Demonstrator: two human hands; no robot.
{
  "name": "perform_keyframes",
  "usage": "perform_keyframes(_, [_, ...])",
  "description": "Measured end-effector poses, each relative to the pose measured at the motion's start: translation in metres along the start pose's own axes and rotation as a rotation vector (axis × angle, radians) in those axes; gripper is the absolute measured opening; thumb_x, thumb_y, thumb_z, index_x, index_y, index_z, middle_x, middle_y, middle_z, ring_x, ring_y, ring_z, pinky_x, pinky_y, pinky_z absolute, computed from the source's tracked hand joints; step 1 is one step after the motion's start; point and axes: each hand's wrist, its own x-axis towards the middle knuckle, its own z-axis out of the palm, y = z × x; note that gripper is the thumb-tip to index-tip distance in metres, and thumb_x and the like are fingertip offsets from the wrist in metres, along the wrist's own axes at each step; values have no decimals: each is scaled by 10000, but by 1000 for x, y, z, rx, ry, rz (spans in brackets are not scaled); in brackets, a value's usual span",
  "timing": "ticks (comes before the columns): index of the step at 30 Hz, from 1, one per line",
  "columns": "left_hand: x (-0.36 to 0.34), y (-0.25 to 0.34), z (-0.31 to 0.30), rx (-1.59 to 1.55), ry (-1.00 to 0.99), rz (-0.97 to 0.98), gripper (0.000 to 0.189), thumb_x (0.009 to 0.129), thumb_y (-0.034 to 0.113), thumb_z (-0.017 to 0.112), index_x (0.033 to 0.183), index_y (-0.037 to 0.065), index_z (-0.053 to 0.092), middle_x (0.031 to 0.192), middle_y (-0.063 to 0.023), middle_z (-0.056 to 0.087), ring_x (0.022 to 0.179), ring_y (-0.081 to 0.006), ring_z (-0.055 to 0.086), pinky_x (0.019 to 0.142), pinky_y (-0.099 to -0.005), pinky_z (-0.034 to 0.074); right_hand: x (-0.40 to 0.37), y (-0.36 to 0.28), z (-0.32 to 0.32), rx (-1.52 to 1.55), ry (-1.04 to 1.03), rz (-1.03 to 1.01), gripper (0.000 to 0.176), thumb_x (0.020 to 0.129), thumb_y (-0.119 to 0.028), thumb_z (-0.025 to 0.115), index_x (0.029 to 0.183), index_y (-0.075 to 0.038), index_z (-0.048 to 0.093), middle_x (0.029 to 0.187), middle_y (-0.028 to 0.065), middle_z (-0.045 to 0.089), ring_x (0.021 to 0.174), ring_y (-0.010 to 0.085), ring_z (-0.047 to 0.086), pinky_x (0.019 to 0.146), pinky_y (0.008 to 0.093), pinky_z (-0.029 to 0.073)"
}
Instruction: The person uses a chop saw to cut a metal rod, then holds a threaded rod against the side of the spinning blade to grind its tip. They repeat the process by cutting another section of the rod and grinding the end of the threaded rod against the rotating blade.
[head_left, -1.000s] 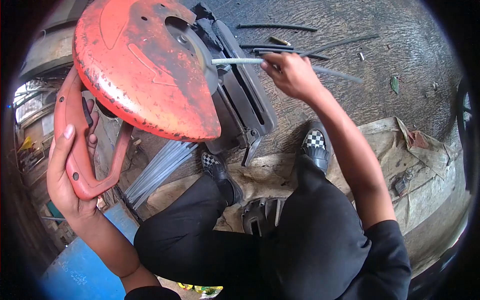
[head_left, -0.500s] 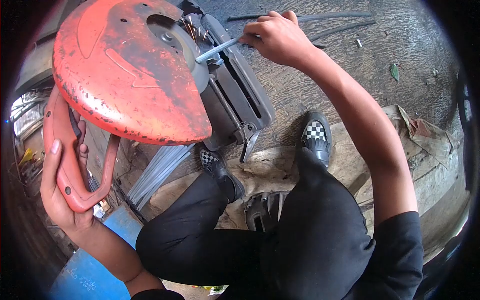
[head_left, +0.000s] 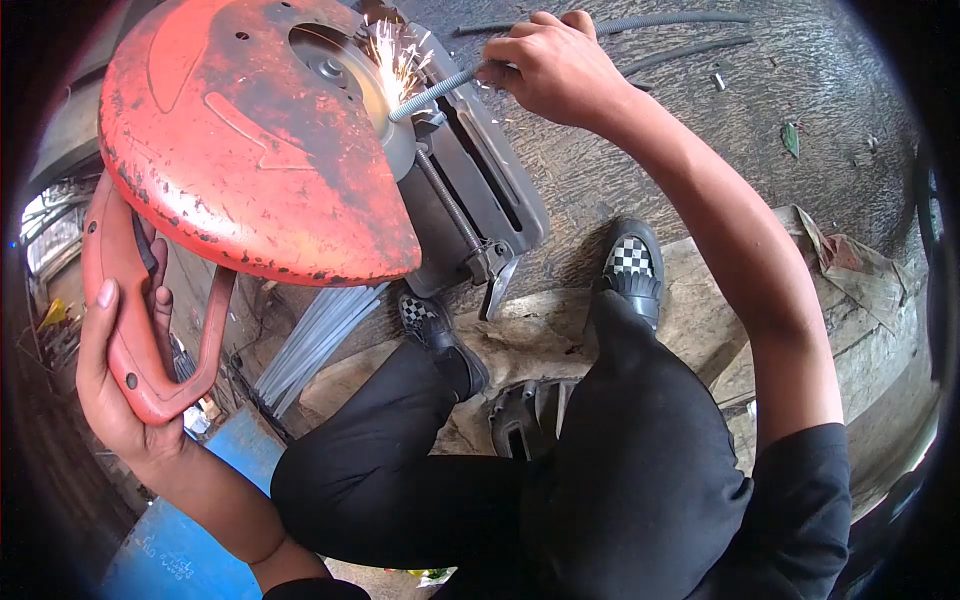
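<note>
My left hand (head_left: 118, 370) is wrapped round the red handle (head_left: 128, 335) of a chop saw, its fingers near the trigger. The saw's scuffed red guard (head_left: 260, 150) fills the upper left. Under it shows the grey cutting disc (head_left: 398, 150). My right hand (head_left: 555, 70) grips a grey threaded rod (head_left: 440, 92), whose near end meets the disc. Bright sparks (head_left: 395, 65) spray up from that contact. Below lies the saw's dark base (head_left: 500, 190), with a vise screw (head_left: 450, 205) and a small crank (head_left: 497, 285). The disc's lower edge is hidden by the guard.
More rods (head_left: 680, 20) lie on the dark floor beyond my right hand. A bundle of thin grey rods (head_left: 315, 340) rests beside my left shoe (head_left: 425, 320). Dirty cloth (head_left: 780, 330) spreads under my right shoe (head_left: 632, 265). A blue panel (head_left: 200, 520) is at lower left.
The sparks have grown from a few streaks into a bright burst. The guard and handle have shifted slightly left and up with my left hand. My right hand still holds the rod at the disc.
</note>
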Motion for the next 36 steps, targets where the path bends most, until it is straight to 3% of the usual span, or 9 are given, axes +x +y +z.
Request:
perform_keyframes(4, [2, 1, -6, -2, -8, -24, 423, 886, 163, 591, 1245, -29, 476, 996, -138, 642, 862, -195, 623, 785, -323, 524, -2, -5, -9, 21, -39, 22, 164, 823, -277, 591, 819, -141, 682, 838, 63, 646, 925, 256, 561, 795, 458, 348])
perform_keyframes(7, [5, 1, -14, 3, -119, -41, 426, 889, 160, 584, 1256, -22, 466, 999, -141, 633, 869, -184, 610, 788, -336, 523, -6, -6, -14, -20, 43, -62, 166, 810, -270, 602, 767, -125, 671, 783, 61, 641, 827, 255, 603, 709, 445, 421])
perform_keyframes(9, [6, 1, -16, 41, -171, -45, 554, 867, 142, 603, 1336, -60, 387, 1138, -155, 584, 921, -167, 584, 827, -286, 477, -11, -5, -6, -39, 69, -85, 197, 848, -336, 637, 922, -162, 691, 786, 17, 626, 896, 210, 578, 831, 408, 345])
perform_keyframes(12, [2, 1, -7, 75, -152, -25, 557, 866, 126, 601, 1339, -64, 379, 1134, -155, 584, 924, -164, 581, 829, -289, 476, -24, 4, -3, 72, 55, -133, 235, 863, -383, 595, 914, -179, 701, 796, 32, 668, 900, 222, 604, 809, 444, 377])
perform_keyframes(15, [8, 2, -19, 95, -207, -46, 552, 866, 116, 598, 1337, -72, 379, 1164, -167, 574, 982, -181, 583, 866, -302, 475, -18, 10, 1, 31, 33, -56, 208, 870, -350, 602, 906, -167, 695, 790, 28, 646, 900, 218, 594, 820, 428, 368])
perform_keyframes(18, [1, -1, -6, 50, -46, 54, 546, 867, 116, 598, 1332, -77, 385, 1196, -179, 562, 1022, -201, 586, 905, -313, 470, -11, 14, -2, -66, 11, -42, 195, 884, -339, 592, 910, -175, 693, 799, 33, 634, 902, 215, 588, 831, 415, 355])
perform_keyframes(21, [3, -1, -10, 44, -55, 49, 544, 868, 120, 600, 1328, -81, 391, 1218, -187, 552, 1030, -211, 590, 925, -318, 467, -1, 14, 4, -123, 47, -25, 192, 887, -335, 588, 922, -177, 690, 806, 27, 640, 915, 216, 586, 828, 417, 355])
perform_keyframes(34, [4, -1, -12, 39, -80, 17, 541, 869, 136, 599, 1319, -85, 397, 1180, -174, 571, 992, -194, 597, 892, -301, 475, 3, 8, 16, -125, 50, -53, 166, 865, -315, 622, 933, -181, 692, 794, 19, 650, 919, 211, 576, 851, 436, 343])
perform_keyframes(36, [3, -1, -7, 41, -48, 10, 460, 864, 154, 615, 1257, -35, 469, 1043, -127, 630, 908, -180, 608, 858, -305, 503, 2, 8, 15, -125, 63, -79, 154, 864, -301, 626, 932, -180, 693, 795, 20, 650, 919, 210, 576, 854, 436, 340])
